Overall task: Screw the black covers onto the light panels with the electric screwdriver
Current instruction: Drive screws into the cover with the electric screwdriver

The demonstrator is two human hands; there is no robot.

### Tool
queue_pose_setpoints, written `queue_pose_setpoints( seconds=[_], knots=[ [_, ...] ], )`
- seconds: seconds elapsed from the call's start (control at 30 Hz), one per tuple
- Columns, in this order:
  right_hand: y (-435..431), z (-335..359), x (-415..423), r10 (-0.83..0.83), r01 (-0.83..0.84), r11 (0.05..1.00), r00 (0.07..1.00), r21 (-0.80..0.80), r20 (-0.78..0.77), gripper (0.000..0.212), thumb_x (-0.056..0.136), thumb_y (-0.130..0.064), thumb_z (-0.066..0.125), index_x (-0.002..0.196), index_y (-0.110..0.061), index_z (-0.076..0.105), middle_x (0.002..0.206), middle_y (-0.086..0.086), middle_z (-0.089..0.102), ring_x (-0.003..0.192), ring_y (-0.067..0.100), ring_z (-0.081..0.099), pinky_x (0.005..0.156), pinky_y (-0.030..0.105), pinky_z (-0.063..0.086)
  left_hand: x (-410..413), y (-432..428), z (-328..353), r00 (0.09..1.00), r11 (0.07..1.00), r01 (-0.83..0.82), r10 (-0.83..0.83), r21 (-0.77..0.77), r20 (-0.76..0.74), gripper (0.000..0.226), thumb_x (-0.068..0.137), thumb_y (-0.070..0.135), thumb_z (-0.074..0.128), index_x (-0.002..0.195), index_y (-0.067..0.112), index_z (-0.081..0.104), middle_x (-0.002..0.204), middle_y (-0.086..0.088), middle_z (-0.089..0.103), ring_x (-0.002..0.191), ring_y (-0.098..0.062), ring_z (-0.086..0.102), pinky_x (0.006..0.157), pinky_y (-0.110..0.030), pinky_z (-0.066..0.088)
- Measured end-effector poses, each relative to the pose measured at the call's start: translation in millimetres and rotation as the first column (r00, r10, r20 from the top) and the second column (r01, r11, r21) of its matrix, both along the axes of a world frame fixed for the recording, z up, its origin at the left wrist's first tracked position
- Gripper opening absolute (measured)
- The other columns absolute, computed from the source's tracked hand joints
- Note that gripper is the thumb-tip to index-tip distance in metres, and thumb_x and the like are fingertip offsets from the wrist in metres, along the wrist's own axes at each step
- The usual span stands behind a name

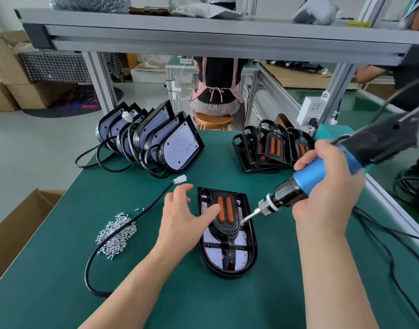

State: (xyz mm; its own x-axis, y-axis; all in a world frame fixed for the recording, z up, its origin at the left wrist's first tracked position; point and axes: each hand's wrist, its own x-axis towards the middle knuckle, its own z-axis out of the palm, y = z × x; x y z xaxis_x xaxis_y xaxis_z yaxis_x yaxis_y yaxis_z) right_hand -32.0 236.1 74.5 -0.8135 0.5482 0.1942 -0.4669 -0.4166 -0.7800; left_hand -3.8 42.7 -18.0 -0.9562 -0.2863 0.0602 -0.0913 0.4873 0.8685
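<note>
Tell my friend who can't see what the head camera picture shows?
A right hand grips an electric screwdriver, its tip at the right edge of a black cover lying on a light panel, while the left hand rests its thumb on the cover. A screw pile lies left on the green table; spare panels and spare covers stand behind.

The electric screwdriver (308,178) is blurred at its black rear (cord (405,89) cut by the right edge).
</note>
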Motion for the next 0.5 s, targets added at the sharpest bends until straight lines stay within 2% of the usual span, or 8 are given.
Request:
queue_pose_setpoints(
  seconds=[0.07,0.13,0.23,0.3,0.5],
  knots=[
    [-1.8,-8.8,-0.9,0.014,-0.011,0.993,1.000,0.118,-0.019,0.013,0.081,-0.007,0.065,0.076,-0.014,0.055,0.055,0.001,0.053,0.050,0.016,0.049,0.053,0.021,0.042,-12.4,3.8,-3.3,0.982,0.997,0.061,-0.052,-0.043,0.180,0.095,0.070,0.065,0.073,0.144,0.024,0.029,0.136,-0.001,0.046,0.117,-0.018,0.049,0.090,-0.031,0.038],
    [-5.0,-17.3,-2.8,0.063,-0.060,0.978,0.998,0.199,-0.007,0.012,0.077,-0.010,0.066,0.077,-0.008,0.054,0.054,0.001,0.053,0.050,0.015,0.049,0.053,0.021,0.043,-21.4,9.3,-7.6,0.957,0.982,0.124,-0.081,-0.141,0.277,0.105,0.068,0.070,0.072,0.146,0.019,0.023,0.134,-0.004,0.053,0.120,-0.025,0.052,0.091,-0.034,0.042],
    [-9.6,-26.0,-4.3,0.077,-0.079,0.962,0.997,0.262,0.018,0.018,0.075,-0.010,0.066,0.083,0.002,0.055,0.053,0.000,0.053,0.050,0.012,0.050,0.053,0.019,0.044,-27.5,12.0,-11.4,0.954,0.979,0.115,-0.061,-0.171,0.294,0.084,0.066,0.068,0.076,0.123,0.016,0.041,0.112,0.001,0.062,0.106,-0.025,0.059,0.088,-0.038,0.050],
    [-12.6,-31.1,-3.7,0.086,-0.092,0.959,0.996,0.267,0.031,0.018,0.075,-0.009,0.065,0.086,0.001,0.057,0.054,0.002,0.053,0.050,0.012,0.049,0.053,0.019,0.045,-28.3,10.8,-12.4,0.955,0.985,0.105,-0.061,-0.140,0.290,0.074,0.065,0.066,0.078,0.109,0.017,0.045,0.102,0.003,0.062,0.096,-0.023,0.060,0.085,-0.039,0.052],
    [-17.2,-35.2,-4.6,0.123,-0.132,0.952,0.991,0.275,0.050,0.017,0.075,-0.010,0.067,0.084,-0.003,0.054,0.054,0.001,0.054,0.048,0.014,0.051,0.053,0.022,0.047,-27.9,10.2,-14.7,0.965,0.991,0.095,-0.069,-0.090,0.253,0.070,0.064,0.062,0.080,0.106,0.018,0.046,0.097,0.003,0.064,0.091,-0.019,0.062,0.084,-0.043,0.053]
  ],
)
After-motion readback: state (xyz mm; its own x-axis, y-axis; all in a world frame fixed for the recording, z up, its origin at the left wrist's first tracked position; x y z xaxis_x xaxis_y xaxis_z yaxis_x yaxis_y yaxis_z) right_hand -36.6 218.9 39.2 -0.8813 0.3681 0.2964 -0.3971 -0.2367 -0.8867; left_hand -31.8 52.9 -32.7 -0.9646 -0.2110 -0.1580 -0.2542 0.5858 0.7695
